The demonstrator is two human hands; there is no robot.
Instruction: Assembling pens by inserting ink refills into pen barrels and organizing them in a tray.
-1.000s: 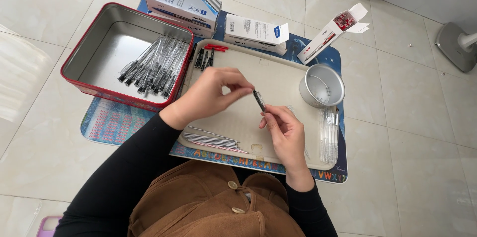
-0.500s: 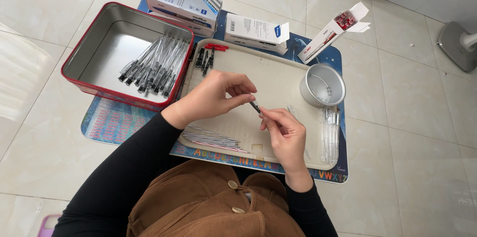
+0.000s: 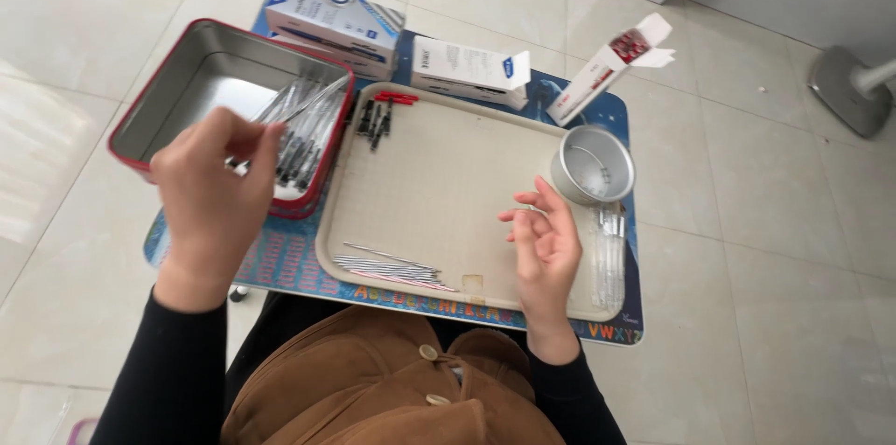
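- My left hand (image 3: 217, 191) is over the near edge of the red metal tin (image 3: 149, 109). Its fingers are bent and pinch a thin pen (image 3: 245, 163) at the tips.
- A pile of pens (image 3: 301, 132) lies in the right part of the tin.
- Two blue and white boxes (image 3: 334, 20) sit behind the tin, on a blue mat (image 3: 280, 258) with letters.
- A beige tray (image 3: 448, 193) lies on the mat, right beside the tin.
- Thin pen refills (image 3: 387, 268) lie at the near edge of the tray, and black and red caps (image 3: 378, 114) lie at its far left corner.
- My right hand (image 3: 543, 244) is over the right side of the tray. It is open, fingers loosely curled, and I cannot see anything in it.
- A small round silver cup (image 3: 593, 165) stands just behind my right hand.
- Clear pen tubes (image 3: 609, 254) lie along the right edge of the tray.
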